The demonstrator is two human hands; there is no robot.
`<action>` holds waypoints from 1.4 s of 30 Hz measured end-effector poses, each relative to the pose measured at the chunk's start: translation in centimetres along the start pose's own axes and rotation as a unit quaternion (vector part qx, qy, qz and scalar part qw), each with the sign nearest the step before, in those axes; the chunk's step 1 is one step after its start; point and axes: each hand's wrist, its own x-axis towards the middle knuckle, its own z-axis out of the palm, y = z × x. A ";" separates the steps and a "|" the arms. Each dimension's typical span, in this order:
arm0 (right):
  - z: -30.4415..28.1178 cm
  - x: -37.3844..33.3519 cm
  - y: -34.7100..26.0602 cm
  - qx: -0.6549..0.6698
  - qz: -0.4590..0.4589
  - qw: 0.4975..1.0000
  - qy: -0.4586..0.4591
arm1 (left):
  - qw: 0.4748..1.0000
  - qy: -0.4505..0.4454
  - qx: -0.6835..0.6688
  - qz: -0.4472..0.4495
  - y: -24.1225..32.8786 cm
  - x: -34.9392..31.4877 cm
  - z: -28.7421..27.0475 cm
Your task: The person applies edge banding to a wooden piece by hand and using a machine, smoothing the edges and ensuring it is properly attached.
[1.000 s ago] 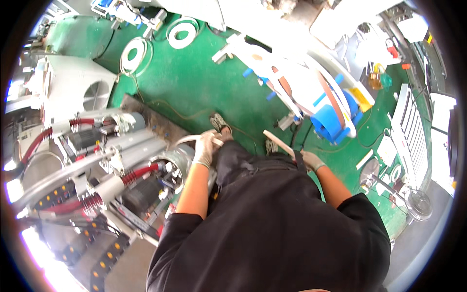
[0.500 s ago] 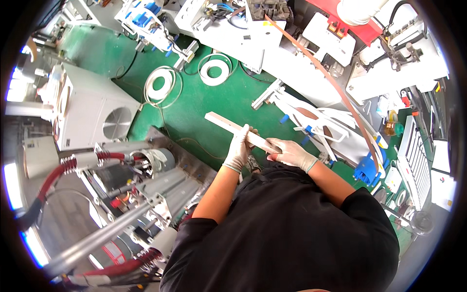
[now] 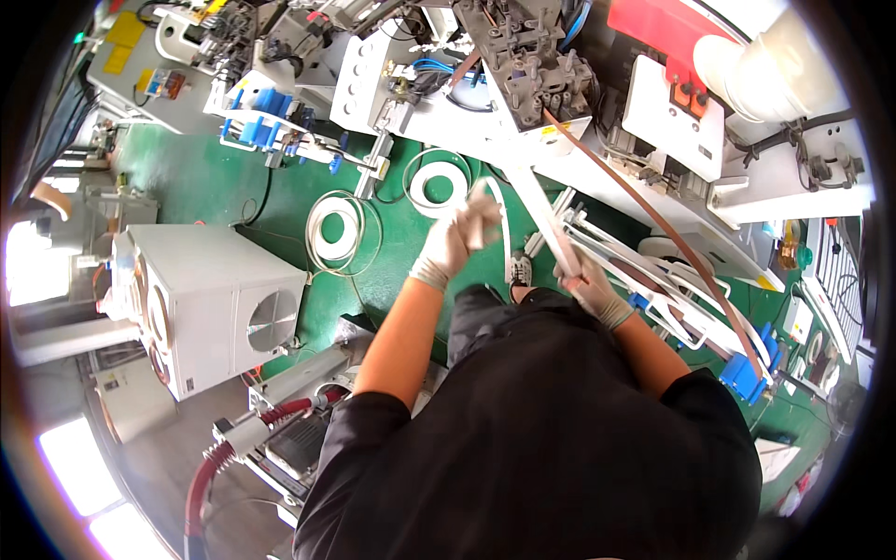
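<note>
My right hand (image 3: 597, 291), in a pale glove, is closed round the lower end of a long, pale flat bar (image 3: 546, 217). The bar slants up and away to the left, toward the workbench. My gloved left hand (image 3: 459, 238) is raised to the left of the bar, apart from it, its fingers smeared by motion. A thin white strip (image 3: 505, 219) arches from beside the left fingertips and hangs down between the hands; whether those fingers hold it is unclear.
Ahead stands a white bench (image 3: 518, 140) with a metal die block (image 3: 532, 65). A brown strip (image 3: 644, 201) runs from it to the right. White coils (image 3: 439, 189) lie on the green floor. A boxy grey unit (image 3: 219, 308) with a fan stands left.
My view has turned toward the bench. The left hand has let go of the bar and moved away leftward. The bar now points more forward, held by the right hand alone.
</note>
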 end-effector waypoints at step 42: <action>5.0 -40.6 7.5 -0.351 0.372 0.516 0.688 | 0.835 -0.141 0.346 -0.403 3.3 18.9 -16.6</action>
